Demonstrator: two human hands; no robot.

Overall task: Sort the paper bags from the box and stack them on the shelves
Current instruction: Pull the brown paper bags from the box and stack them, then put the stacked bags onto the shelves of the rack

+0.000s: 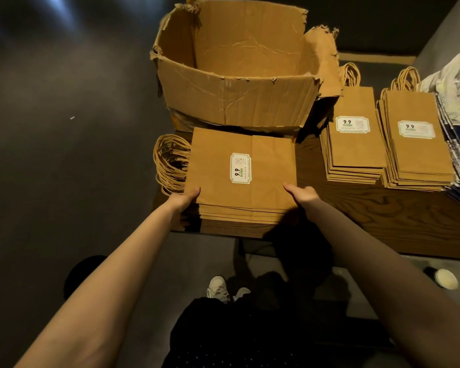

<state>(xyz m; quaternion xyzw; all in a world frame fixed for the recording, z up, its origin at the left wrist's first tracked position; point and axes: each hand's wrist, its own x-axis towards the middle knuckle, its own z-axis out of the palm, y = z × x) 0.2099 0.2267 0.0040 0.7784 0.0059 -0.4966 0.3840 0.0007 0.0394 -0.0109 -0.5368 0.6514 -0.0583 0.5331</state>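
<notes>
Mostly done, head view: box (237, 75) looked empty. Two bag piles (356, 144) sat sorted on tabletop (383, 208). Left grip (187, 200) and right grip (302, 195) clasped third bag stack (239, 176) at tabletop edge. Shelves unseen; stacking left.

Tan-brown paper bags (263, 168) with white, green-edged labels (240, 168); brown cardboard box (237, 96); wood-grain brown table (383, 216); white shoes (218, 288), bottom centre.

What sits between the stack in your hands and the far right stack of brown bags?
Head view: one more stack of brown bags, on the wooden surface.
</notes>
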